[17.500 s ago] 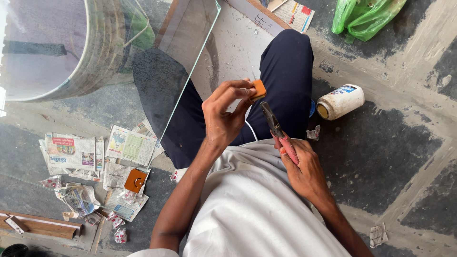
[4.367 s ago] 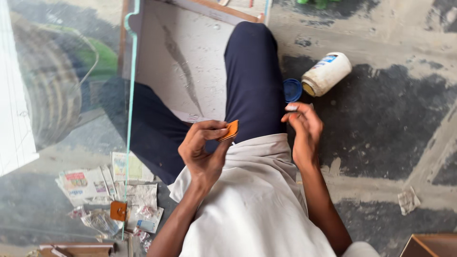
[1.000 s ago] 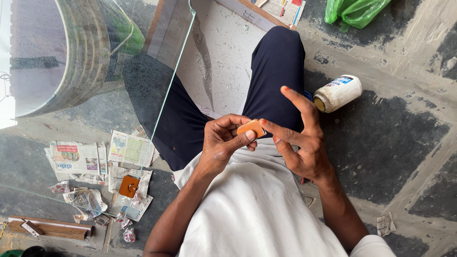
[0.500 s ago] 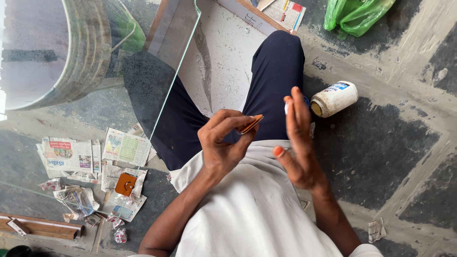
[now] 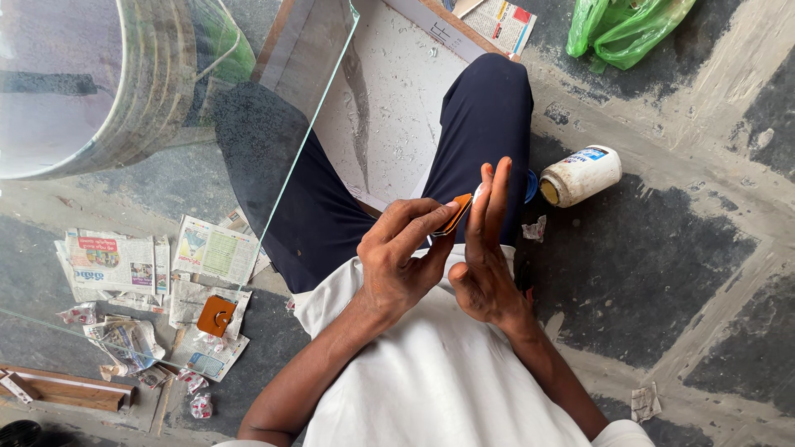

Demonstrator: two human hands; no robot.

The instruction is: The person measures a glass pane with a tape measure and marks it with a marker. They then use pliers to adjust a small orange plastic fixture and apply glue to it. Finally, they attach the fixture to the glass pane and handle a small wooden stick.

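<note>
orange piece (image 5: 458, 212) | small, flat, thin | edge-on, tilted | pinched at fingertips, touching the other palm, above lap

The dark stone floor (image 5: 662, 273) carries a tipped white bottle (image 5: 582, 175), newspaper scraps (image 5: 124, 265), a green bag (image 5: 621, 29) and a wooden strip (image 5: 66, 391).

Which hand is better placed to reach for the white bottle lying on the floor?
Right, probably. The right hand is held flat and open against the orange piece, gripping nothing, and it is on the white bottle's side. The left hand has its fingers pinching that piece.
</note>
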